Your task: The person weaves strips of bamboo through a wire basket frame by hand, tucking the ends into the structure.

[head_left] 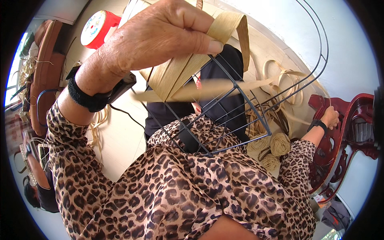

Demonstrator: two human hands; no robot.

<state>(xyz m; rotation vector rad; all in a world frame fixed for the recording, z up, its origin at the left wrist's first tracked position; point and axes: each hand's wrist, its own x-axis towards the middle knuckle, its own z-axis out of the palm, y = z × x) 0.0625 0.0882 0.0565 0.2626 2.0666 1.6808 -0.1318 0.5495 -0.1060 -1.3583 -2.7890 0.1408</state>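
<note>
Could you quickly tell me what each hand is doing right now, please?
Left hand: closed, pinching flat tan weaving strips at the wire frame.
Right hand: resting on the red carved wooden chair; grip cannot be told.

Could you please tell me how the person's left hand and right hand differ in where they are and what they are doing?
The left hand is raised close to the camera, pinching a flat tan weaving strip against the dark wire frame; the right hand is lowered far to the side, resting on the red carved wooden chair. The left looks large, the right small. Both wear a black wristband and a leopard-print sleeve.
</note>
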